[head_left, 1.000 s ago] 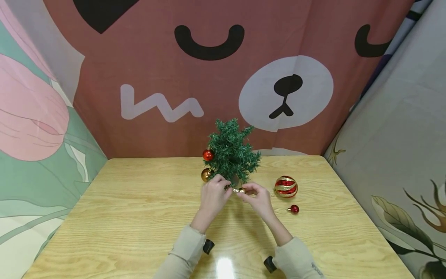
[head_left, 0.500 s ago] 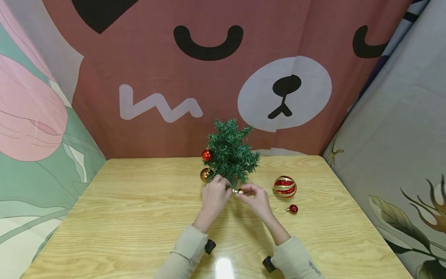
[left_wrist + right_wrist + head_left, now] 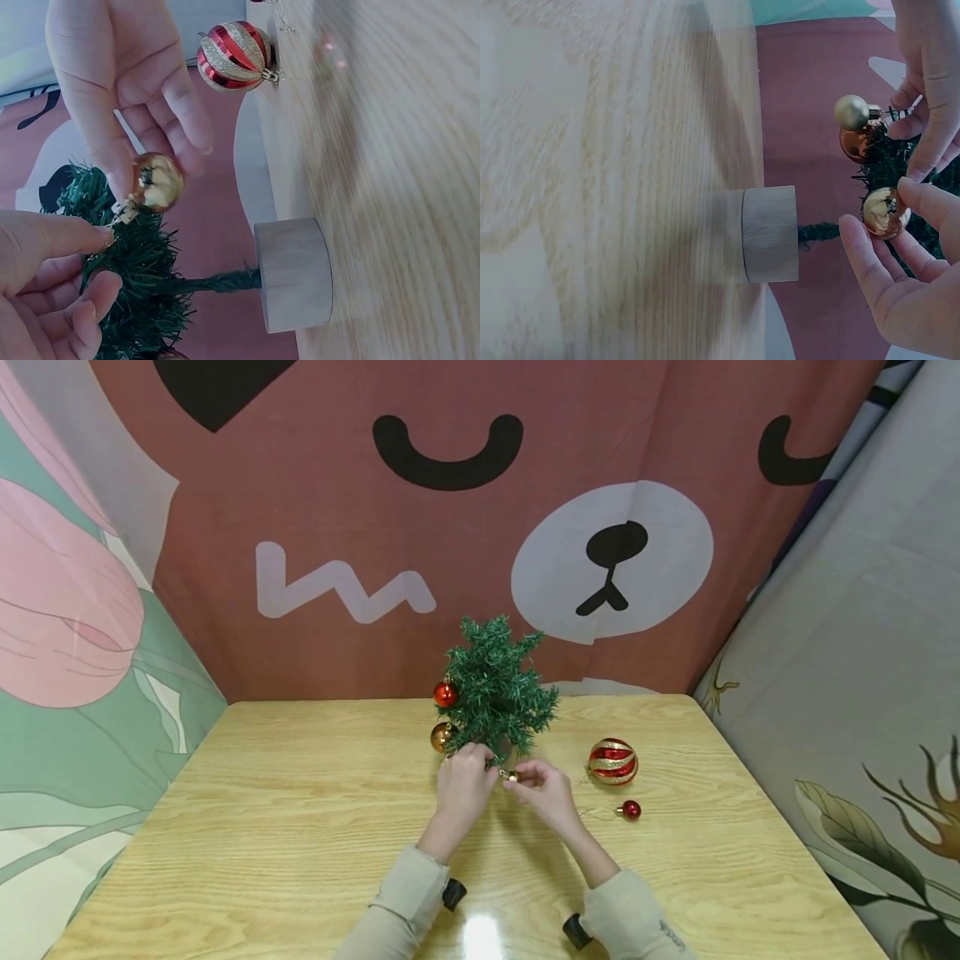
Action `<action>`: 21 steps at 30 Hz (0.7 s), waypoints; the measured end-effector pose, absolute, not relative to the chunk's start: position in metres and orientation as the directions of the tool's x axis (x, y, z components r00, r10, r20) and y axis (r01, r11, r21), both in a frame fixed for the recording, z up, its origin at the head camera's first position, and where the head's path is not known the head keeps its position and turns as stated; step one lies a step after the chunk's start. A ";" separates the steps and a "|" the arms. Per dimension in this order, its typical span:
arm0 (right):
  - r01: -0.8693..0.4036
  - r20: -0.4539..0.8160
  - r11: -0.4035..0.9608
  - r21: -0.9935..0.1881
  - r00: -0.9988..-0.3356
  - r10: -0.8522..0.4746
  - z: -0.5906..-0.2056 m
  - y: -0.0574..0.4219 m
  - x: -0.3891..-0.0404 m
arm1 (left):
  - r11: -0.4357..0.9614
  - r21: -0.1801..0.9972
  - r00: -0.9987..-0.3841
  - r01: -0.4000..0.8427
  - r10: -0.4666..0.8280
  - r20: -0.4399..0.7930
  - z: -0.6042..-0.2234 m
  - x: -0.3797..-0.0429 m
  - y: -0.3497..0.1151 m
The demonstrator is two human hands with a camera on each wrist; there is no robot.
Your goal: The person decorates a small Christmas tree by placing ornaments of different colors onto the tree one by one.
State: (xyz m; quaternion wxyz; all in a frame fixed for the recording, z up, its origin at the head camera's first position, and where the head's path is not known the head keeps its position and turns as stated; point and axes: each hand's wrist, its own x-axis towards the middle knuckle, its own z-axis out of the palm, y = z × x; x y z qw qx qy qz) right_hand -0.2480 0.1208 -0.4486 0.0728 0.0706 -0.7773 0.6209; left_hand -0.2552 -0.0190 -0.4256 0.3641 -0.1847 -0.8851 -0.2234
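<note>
My right hand (image 3: 549, 793) pinches a small shiny gold Christmas bauble (image 3: 886, 213) between thumb and fingers. My left hand (image 3: 463, 783) pinches the bauble's thin gold hanging loop (image 3: 112, 237) at a low front branch, its fingertips close to the metal cap (image 3: 125, 211). Behind both hands stands a small green artificial Christmas tree (image 3: 495, 681) on a round wooden base (image 3: 294, 274). A shiny red bauble (image 3: 446, 694) and a copper-gold bauble (image 3: 442, 737) hang on its left side. Beside the copper one, a small matte gold bauble (image 3: 852, 112) shows in the right wrist view.
Right of the tree, a large red-and-gold striped bauble (image 3: 613, 762) lies on the wooden table (image 3: 300, 827). Nearer the front is a small dark red bauble (image 3: 630, 810) with its string spread out. A printed curtain (image 3: 337, 643) hangs behind the table's far edge.
The gold bauble and both hands have lowered slightly toward the front, and more of the bauble shows between the right fingers. The tree and other baubles stay put.
</note>
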 end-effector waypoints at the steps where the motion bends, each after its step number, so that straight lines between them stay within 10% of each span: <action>1: -0.193 0.192 0.214 -0.958 -0.981 -0.025 -0.449 0.120 -0.248 | 0.830 0.264 -0.665 0.491 0.161 0.729 -0.426 -0.255 -0.019; 21: -0.157 0.147 0.155 -0.975 -0.986 -0.075 -0.445 0.111 -0.240 | 0.801 0.338 -0.691 0.494 0.126 0.712 -0.426 -0.254 -0.019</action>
